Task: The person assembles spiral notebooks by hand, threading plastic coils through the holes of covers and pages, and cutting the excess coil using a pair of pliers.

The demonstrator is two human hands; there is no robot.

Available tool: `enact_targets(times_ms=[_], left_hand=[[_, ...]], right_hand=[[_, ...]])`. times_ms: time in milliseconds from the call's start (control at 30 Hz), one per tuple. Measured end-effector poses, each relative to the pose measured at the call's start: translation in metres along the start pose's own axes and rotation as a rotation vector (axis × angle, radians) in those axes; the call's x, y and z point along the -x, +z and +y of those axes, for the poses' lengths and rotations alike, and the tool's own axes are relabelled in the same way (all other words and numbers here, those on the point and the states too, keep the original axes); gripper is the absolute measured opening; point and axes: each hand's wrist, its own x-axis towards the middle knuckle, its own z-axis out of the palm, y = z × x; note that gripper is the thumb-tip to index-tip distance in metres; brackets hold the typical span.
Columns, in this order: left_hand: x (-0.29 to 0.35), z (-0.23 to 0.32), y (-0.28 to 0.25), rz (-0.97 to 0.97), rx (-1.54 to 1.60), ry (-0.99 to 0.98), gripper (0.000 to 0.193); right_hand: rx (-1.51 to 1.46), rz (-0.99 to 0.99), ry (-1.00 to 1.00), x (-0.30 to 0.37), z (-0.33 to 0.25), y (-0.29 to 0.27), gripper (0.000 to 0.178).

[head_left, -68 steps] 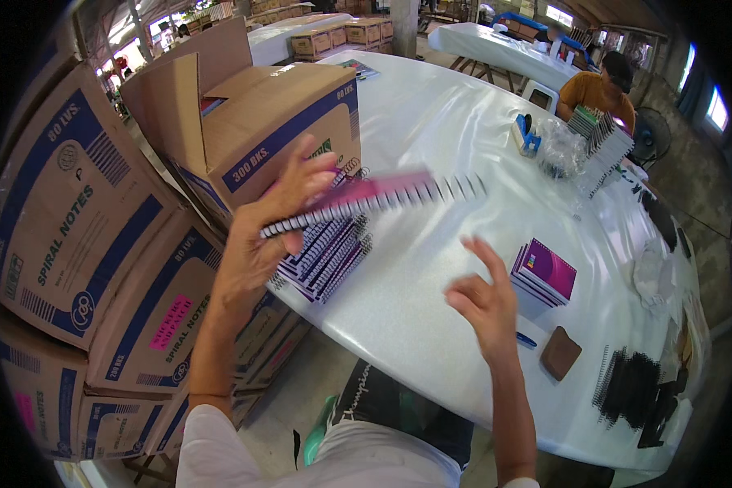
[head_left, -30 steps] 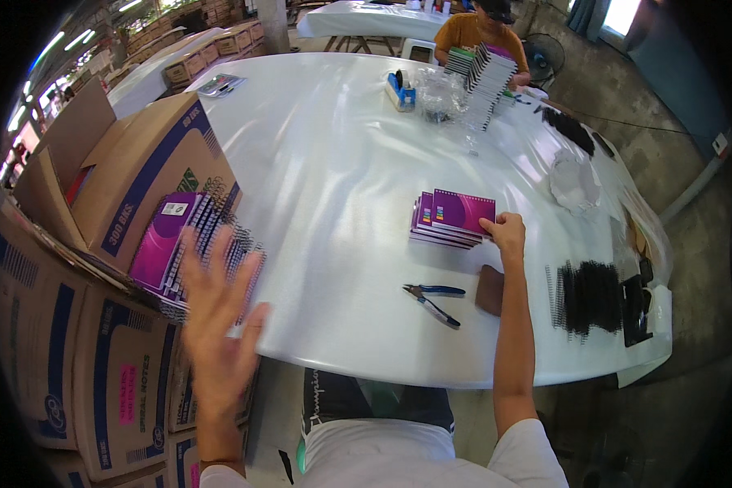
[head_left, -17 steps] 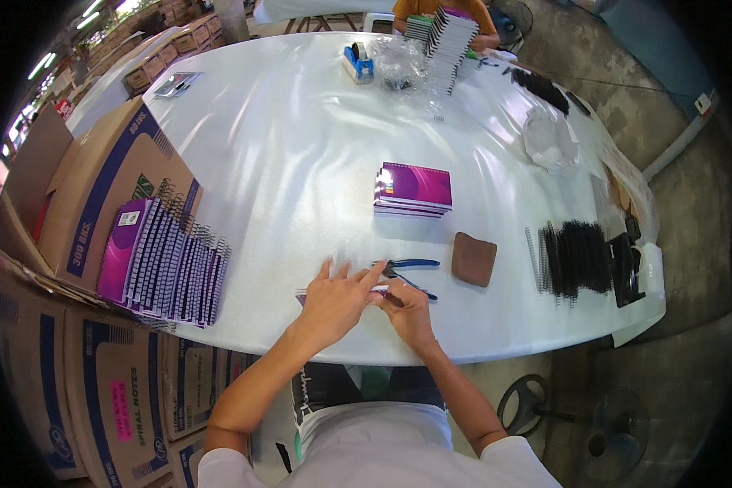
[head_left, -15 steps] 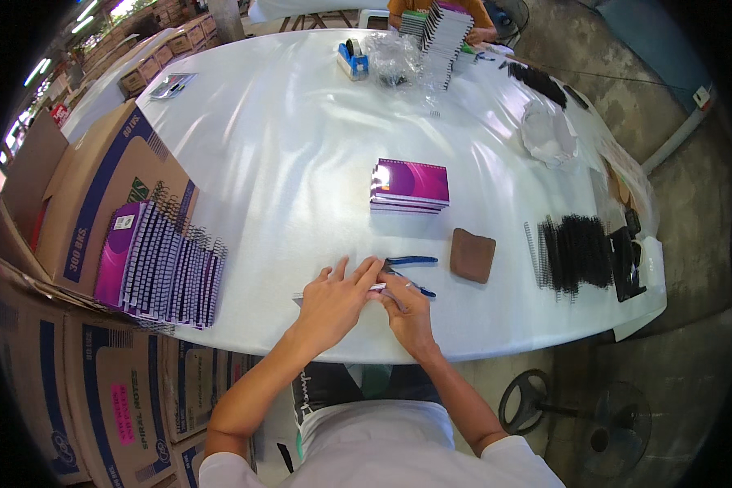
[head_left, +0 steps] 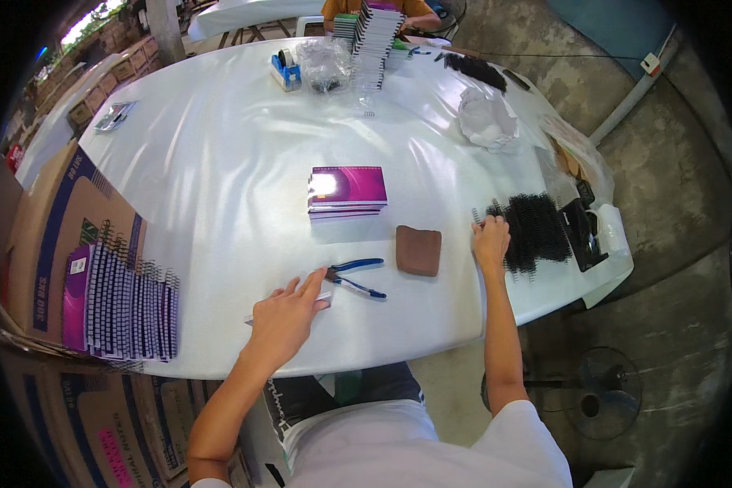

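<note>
My left hand [head_left: 289, 321] lies over a thin white-edged notepad [head_left: 324, 298] near the table's front edge, holding it; most of the pad is hidden beneath. Its forefinger reaches the jaws of blue-handled pliers [head_left: 356, 265], whose handles are spread apart. Farther right, my right hand [head_left: 491, 242] has its fingers closed at the left edge of a pile of black spiral binding coils [head_left: 537, 232], apparently on one coil, though the fingers partly cover it. Between the hands sits a brown block [head_left: 418, 250]. Beyond the pliers stands a short stack of purple notebooks [head_left: 348, 189].
Spiral-bound purple notebooks [head_left: 130, 301] stand in a row at left beside a cardboard box [head_left: 81, 236]. A blue tape dispenser [head_left: 285, 73], clear plastic and a tall notebook stack [head_left: 374, 49] are at the far side, near another person. A black tool [head_left: 584, 236] lies right of the coils.
My right hand has left the pad beside my left hand and moved right to the coils. My left hand stays on the pad. The whole view has swung toward the right.
</note>
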Motion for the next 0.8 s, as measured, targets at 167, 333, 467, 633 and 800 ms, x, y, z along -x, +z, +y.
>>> enact_targets(times_ms=[167, 333, 467, 633, 800], left_hand=[[0.006, -0.001, -0.002, 0.057, 0.051, -0.033, 0.051], [0.009, -0.007, 0.0, 0.054, 0.043, -0.012, 0.052], [0.005, -0.006, -0.002, 0.032, -0.01, -0.018, 0.051], [0.005, -0.006, -0.002, 0.0, -0.005, -0.033, 0.051], [0.003, -0.007, -0.004, -0.038, 0.024, -0.076, 0.053]], right_hand=[[-0.349, -0.081, -0.164, 0.007, -0.014, -0.01, 0.017], [-1.069, -0.482, -0.538, 0.08, -0.134, -0.095, 0.024], [-1.197, -0.719, -0.543, 0.103, -0.168, -0.099, 0.02], [-1.245, -0.787, -0.606, 0.098, -0.167, -0.087, 0.017], [-1.27, -0.857, -0.565, 0.094, -0.167, -0.089, 0.015]])
